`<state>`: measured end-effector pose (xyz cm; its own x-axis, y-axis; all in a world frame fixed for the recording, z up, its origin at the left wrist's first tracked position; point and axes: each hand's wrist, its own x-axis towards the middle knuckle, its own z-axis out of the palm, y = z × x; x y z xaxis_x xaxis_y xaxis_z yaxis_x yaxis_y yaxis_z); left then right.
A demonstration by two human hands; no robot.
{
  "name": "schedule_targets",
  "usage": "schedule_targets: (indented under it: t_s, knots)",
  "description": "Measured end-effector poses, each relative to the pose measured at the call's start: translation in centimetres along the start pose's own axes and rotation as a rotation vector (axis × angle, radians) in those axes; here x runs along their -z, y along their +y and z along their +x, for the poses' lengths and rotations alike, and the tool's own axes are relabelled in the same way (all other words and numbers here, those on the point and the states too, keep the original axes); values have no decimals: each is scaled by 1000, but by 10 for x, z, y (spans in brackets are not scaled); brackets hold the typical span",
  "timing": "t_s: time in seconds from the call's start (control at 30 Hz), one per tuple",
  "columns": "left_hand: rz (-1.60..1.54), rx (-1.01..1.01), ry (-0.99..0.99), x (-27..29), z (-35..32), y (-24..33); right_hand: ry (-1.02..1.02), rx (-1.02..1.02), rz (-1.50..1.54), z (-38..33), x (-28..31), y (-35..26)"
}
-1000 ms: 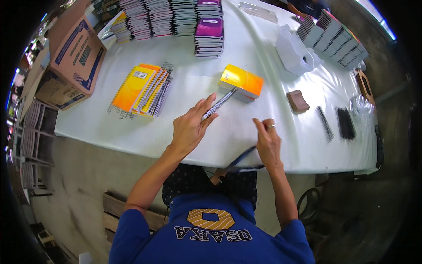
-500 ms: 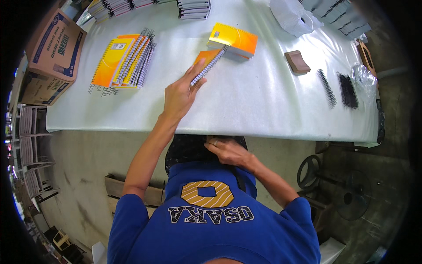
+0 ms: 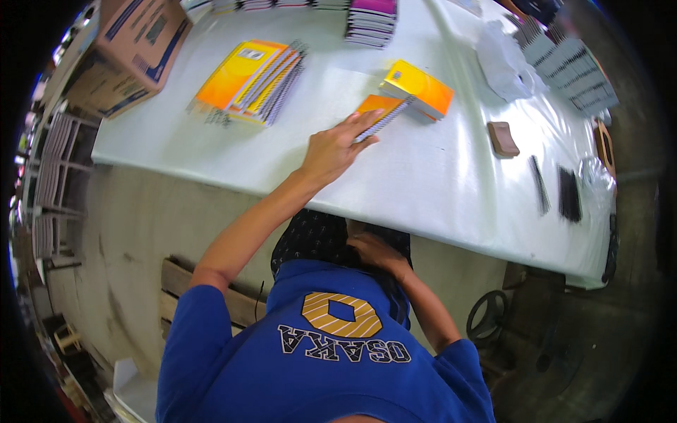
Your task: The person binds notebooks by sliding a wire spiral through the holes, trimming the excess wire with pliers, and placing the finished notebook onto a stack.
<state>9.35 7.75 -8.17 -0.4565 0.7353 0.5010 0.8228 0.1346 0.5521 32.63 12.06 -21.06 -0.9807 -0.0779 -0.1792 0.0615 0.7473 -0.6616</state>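
My left hand [image 3: 337,149] reaches over the table and grips an orange spiral notebook [image 3: 371,105], its fingers on the cover and the wire-bound edge toward the right. Just beyond it sits a thick stack of yellow-and-orange pages or pads [image 3: 417,87], which the notebook's far end touches or overlaps. Farther left lies a pile of yellow-and-orange spiral notebooks [image 3: 252,79], with coil ends sticking out. Below the table edge, my right hand [image 3: 377,252] rests closed at my lap against dark patterned cloth. What its curled fingers hold, if anything, is hidden.
A cardboard box [image 3: 137,60] stands at the left. Toward the back is a magenta notebook stack [image 3: 371,22]. On the right are a brown block [image 3: 503,139], black wire coils [image 3: 568,194], a white plastic bag [image 3: 504,67] and grey bound stacks [image 3: 575,74]. The table edge [image 3: 395,228] runs before me.
My view has turned, so the table appears tilted and its things shifted right. My left hand still grips the notebook near the page stack; my right hand stays at my lap.
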Motion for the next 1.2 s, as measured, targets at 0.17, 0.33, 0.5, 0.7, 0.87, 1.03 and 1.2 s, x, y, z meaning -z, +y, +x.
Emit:
schedule_targets:
  t_s: [0.17,0.33,0.5,0.7,0.87,1.03,1.2]
  knots:
    - [73,-30,-105,8,15,-1,88,-73,-190,-35,79,-89]
    - [135,-90,-124,6,21,-10,471,-179,-289,-47,177,-133]
    - [145,-19,-236,13,18,6,590,-171,-575,-10,181,-67]
    - [173,21,-266,18,11,12,536,40,-551,2,194,-27]
    - [25,26,-159,15,9,9,626,-66,-612,6,193,-28]
    - [44,55,-209,15,9,8,658,-104,-806,5,189,-51]
    - [110,-1,-114,13,5,5,588,-136,-796,-20,186,-67]
